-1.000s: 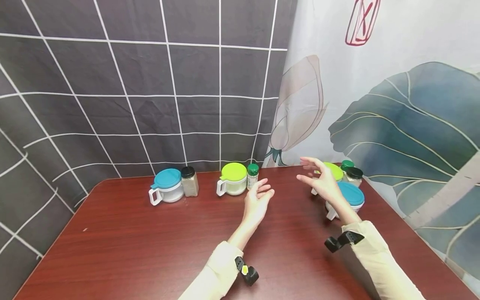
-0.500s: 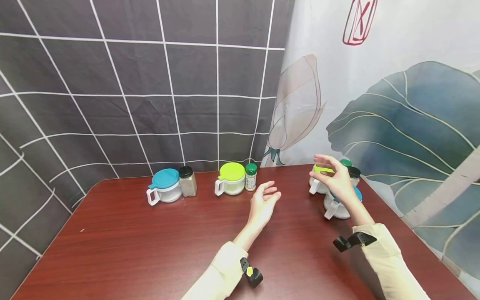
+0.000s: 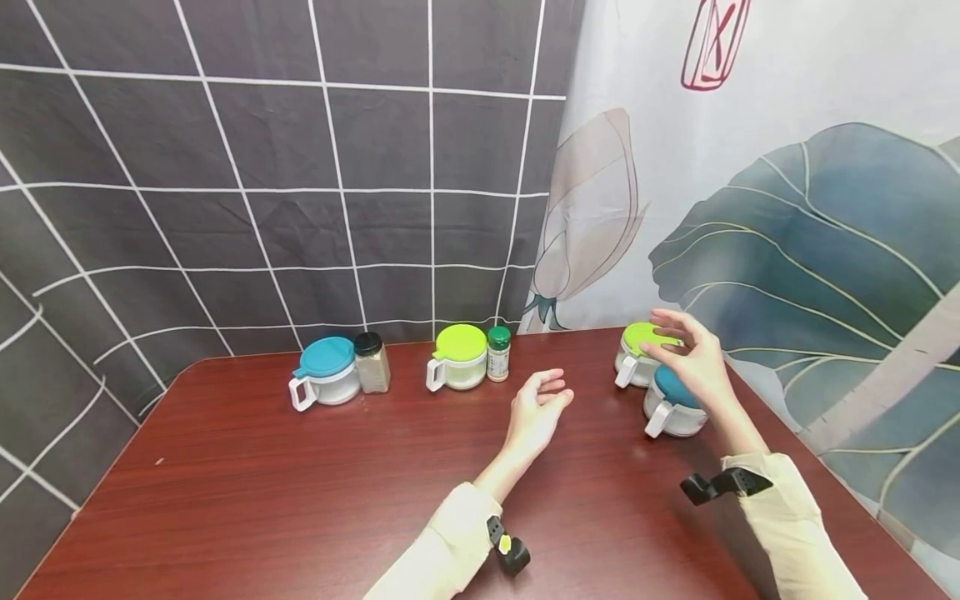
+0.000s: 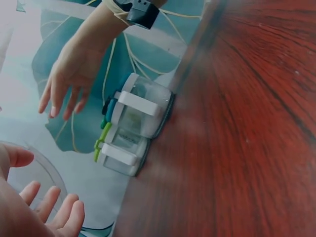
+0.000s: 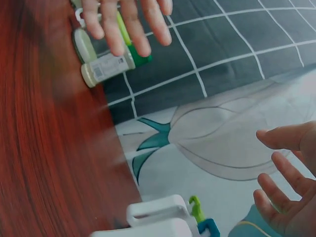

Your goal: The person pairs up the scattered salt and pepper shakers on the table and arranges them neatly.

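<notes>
My right hand [image 3: 697,362] hovers above two lidded seasoning jars at the table's right, its fingers loosely bent around nothing. The green-lidded jar [image 3: 633,367] stands behind the blue-lidded jar [image 3: 675,408], both with white handles. In the left wrist view, the right hand [image 4: 76,74] appears above and apart from these jars. My left hand [image 3: 534,421] is raised over the middle of the table with relaxed fingers, holding nothing. Nearest to it stands a green-capped shaker bottle [image 3: 498,358], beside another green-lidded jar [image 3: 460,360].
Farther left, a blue-lidded jar [image 3: 326,375] stands against a black-capped shaker bottle [image 3: 372,365]. All these stand towards the back of the reddish-brown table [image 3: 300,500]. Behind it hangs a dark gridded cloth [image 3: 255,225]; a lotus-patterned curtain [image 3: 720,183] hangs at the right.
My right hand has moved right, and now hides the green-capped and black-capped bottles behind the right jars. The left hand has shifted slightly right and nearer. The head view has turned slightly.
</notes>
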A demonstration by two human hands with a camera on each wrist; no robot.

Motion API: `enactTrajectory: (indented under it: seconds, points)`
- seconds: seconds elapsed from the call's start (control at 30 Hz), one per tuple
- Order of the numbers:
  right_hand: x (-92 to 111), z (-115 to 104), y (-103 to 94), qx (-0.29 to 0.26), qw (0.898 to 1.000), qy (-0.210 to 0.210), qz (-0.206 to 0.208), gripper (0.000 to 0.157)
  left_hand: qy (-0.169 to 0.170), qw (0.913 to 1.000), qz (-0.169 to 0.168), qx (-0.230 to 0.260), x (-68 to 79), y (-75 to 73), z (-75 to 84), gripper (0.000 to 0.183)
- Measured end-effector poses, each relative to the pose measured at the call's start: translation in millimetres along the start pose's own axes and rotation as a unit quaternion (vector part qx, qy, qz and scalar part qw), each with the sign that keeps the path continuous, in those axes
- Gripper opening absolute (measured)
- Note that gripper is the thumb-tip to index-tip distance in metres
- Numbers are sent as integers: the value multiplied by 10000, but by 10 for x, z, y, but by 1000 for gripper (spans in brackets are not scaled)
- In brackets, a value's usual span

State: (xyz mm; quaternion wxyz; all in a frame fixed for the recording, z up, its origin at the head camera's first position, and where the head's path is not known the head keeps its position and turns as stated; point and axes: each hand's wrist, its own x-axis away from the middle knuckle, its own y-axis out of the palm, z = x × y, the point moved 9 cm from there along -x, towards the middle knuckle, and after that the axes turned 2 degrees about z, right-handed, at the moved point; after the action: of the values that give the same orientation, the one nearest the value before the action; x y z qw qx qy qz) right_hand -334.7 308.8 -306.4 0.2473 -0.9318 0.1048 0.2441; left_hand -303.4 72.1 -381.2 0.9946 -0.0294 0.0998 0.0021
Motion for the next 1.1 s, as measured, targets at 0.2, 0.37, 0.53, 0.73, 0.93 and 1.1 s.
enactTrajectory:
  seconds: [0.2, 0.37, 0.53, 0.73, 0.93, 1.1]
  points:
    - [-1, 42, -105, 123, 9999, 4, 110, 53, 18, 9998, -163, -71, 25, 84, -35, 27]
    - [12, 37, -179, 142, 9997, -13, 203, 53, -32, 9997, -208, -137, 39, 151, -52, 27]
    - [23, 71, -249, 112, 9996, -14, 257, 53, -55, 9993, -272, -243, 56, 213, -72, 30]
    - [20, 148, -314, 116, 9995, 83, 268, 50, -48, 9989, -335, -315, 74, 269, -104, 32]
    - [26, 246, -344, 117, 9992, 288, 262, 50, -152, 9987, -361, -333, 100, 328, -163, 32]
    - [29, 293, -373, 72, 9990, 342, 281, 49, -267, 9984, -364, -333, 112, 369, -200, 32]
